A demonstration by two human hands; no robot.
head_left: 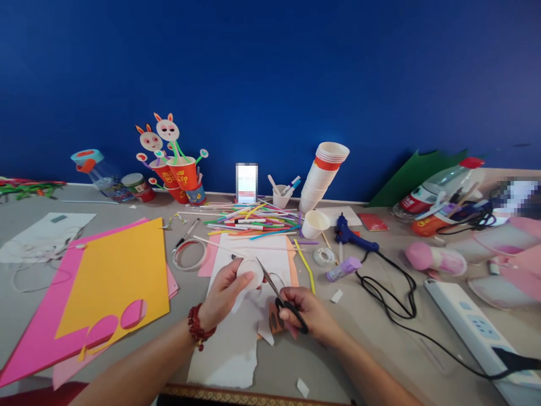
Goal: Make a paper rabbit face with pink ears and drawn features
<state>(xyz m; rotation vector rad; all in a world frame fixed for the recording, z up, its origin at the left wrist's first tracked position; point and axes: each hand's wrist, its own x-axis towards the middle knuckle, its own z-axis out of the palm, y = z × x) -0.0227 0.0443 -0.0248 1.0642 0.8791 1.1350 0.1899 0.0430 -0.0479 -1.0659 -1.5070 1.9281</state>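
My left hand [224,290], with a red bead bracelet on its wrist, pinches a round white paper disc [249,274]. In my right hand [306,310] is a pair of scissors [274,286] with black handles, its blades pointing up and left to the disc's right edge. Whether the blades touch the paper I cannot tell. Below both hands lie white paper sheets [228,349], one with a torn edge. A brown piece with dark ovals [275,321] and a white scrap [266,332] sit just left of my right hand.
Pink and yellow sheets [122,270] cover the left side. Colourful sticks [253,220] are heaped behind my hands. To the right are a blue glue gun [355,234], its black cord, a glue stick [344,269] and a power strip [473,321]. Stacked paper cups [323,175] stand at the back.
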